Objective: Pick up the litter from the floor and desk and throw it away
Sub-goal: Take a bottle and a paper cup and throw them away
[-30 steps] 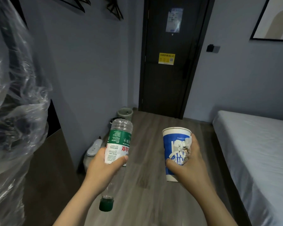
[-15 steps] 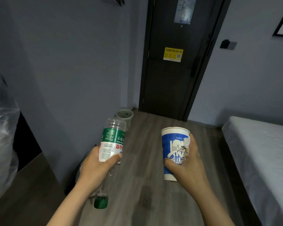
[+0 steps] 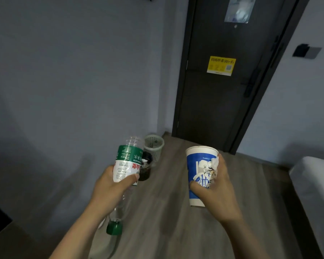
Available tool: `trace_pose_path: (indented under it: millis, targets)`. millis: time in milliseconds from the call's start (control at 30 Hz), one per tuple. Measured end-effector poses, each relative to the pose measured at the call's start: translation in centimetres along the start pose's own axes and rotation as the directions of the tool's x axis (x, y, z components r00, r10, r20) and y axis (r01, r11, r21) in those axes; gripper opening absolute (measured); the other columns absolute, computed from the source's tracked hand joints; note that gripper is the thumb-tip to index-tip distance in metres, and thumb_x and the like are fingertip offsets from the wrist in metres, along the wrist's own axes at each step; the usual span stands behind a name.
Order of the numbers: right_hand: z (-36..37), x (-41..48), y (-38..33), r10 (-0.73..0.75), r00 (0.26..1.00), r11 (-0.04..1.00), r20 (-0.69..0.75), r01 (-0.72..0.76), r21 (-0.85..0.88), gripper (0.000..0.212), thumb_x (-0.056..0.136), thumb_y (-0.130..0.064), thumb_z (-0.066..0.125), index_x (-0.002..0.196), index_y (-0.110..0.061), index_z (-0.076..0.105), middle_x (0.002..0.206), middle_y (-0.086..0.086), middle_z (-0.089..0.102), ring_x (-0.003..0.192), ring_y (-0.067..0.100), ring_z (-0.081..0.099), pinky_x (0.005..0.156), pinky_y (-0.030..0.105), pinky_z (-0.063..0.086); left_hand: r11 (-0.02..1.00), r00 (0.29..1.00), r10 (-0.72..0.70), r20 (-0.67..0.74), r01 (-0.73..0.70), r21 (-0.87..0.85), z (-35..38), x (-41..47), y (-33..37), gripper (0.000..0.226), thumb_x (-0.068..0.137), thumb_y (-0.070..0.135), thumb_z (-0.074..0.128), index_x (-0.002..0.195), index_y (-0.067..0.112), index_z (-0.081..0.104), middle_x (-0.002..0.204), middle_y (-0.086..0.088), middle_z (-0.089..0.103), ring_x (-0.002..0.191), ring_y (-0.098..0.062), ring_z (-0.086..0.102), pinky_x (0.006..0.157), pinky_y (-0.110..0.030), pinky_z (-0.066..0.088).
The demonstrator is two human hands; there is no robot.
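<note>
As the left hand (image 3: 108, 189) grips a water bottle (image 3: 128, 161) and the right hand (image 3: 219, 191) a paper cup (image 3: 196, 165), binning remains; wastebasket (image 3: 155, 144) ahead.

The bottle (image 3: 128, 161) is clear plastic with a label that is dark green at one end and white at the other, printed with white and red characters, and its cap (image 3: 114, 228) is bright green. The cup (image 3: 198, 165) is white with a broad blue band carrying white lettering and a drawn figure. The floor (image 3: 166, 212) shows grey-brown wood grain, the wall (image 3: 73, 81) is flat blue-grey, the door (image 3: 213, 109) is near-black with a yellow sticker (image 3: 221, 66), and the basket (image 3: 154, 144) is pale with a lattice pattern.
</note>
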State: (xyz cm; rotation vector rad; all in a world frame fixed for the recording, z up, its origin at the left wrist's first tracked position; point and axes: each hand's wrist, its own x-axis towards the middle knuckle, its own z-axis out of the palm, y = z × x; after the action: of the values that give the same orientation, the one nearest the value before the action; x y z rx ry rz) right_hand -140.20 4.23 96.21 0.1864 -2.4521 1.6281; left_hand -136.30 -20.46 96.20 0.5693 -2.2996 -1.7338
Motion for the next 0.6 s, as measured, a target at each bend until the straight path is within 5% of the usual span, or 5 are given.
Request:
trace_pose_path:
  millis: [200, 467, 600]
  targets:
    - [0.6, 10.3, 3.1, 0.011, 0.999, 1.000, 0.046, -0.012, 0.020, 0.088, 0.062, -0.006, 0.080, 0.133, -0.033, 0.036, 0.105, -0.006, 0.059, 0.083, 0.010, 0.065, 0.059, 0.024, 0.057, 0.999, 0.999, -0.048, -0.021, 0.048, 0.005, 4.0, 8.2, 1.3, 0.053, 0.051, 0.053, 0.069, 0.096, 0.028, 0.058, 0.086, 0.004, 0.069, 0.077, -0.015, 0.066, 0.059, -0.026, 0.045]
    - [4.1, 21.4, 6.4, 0.044, 0.996, 0.999, 0.078, -0.044, -0.002, 0.087, 0.065, -0.003, 0.079, 0.131, -0.038, 0.034, 0.100, -0.013, 0.059, 0.083, -0.001, 0.062, 0.054, 0.015, 0.053, 0.995, 0.994, -0.098, -0.052, 0.096, -0.034, 7.0, 20.4, 1.1, 0.063, 0.044, 0.058, 0.071, 0.097, 0.026, 0.059, 0.089, 0.000, 0.071, 0.081, -0.022, 0.069, 0.075, -0.046, 0.056]
    - [6.9, 28.1, 7.5, 0.058, 0.994, 0.998, 0.093, -0.058, -0.003, 0.089, 0.065, -0.005, 0.079, 0.135, -0.035, 0.034, 0.106, -0.008, 0.061, 0.082, 0.006, 0.066, 0.054, 0.019, 0.054, 0.997, 0.997, -0.067, -0.045, 0.065, -0.037, 7.9, 28.3, 1.2, 0.058, 0.054, 0.053, 0.074, 0.101, 0.024, 0.059, 0.092, 0.003, 0.069, 0.084, -0.017, 0.066, 0.070, -0.035, 0.053]
